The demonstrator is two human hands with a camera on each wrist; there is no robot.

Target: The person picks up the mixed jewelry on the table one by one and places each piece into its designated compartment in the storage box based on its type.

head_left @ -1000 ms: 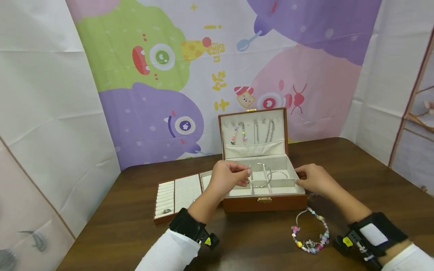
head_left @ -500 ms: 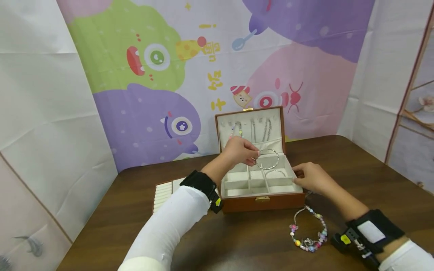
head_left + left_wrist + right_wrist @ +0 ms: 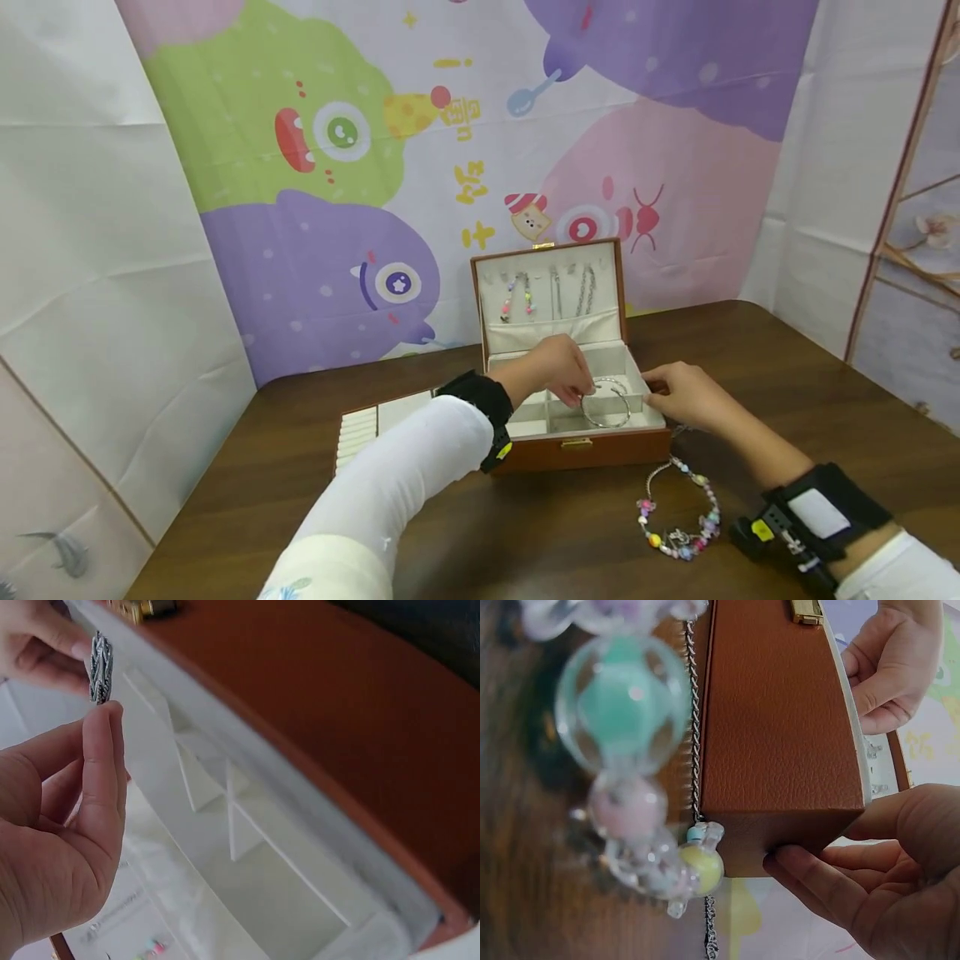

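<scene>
My left hand point(image 3: 558, 369) pinches a silver bangle point(image 3: 606, 426) between thumb and fingertips over the right compartments of an open brown jewellery box point(image 3: 525, 454). Edge-on in the left wrist view, the same bangle point(image 3: 100, 671) shows a braided surface above the fingertips. A second silver bangle point(image 3: 619, 384) lies in the back right compartment, partly behind the held one. At the box's right side, my right hand point(image 3: 692, 395) grips the wall. The right wrist view has its fingers point(image 3: 814, 881) against the leather side near the corner, the thumb at the rim.
A beaded necklace point(image 3: 651, 541) lies on the table point(image 3: 480, 550) before the box's right corner, close to the right wrist. Necklaces point(image 3: 587, 290) hang inside the raised lid point(image 3: 620, 292). A ring tray point(image 3: 358, 429) stands left, partly hidden by the left sleeve.
My left hand has carried the bangle rightward, first up and then down, to the right-hand compartments. The right hand keeps its place on the box. The view has shifted slightly.
</scene>
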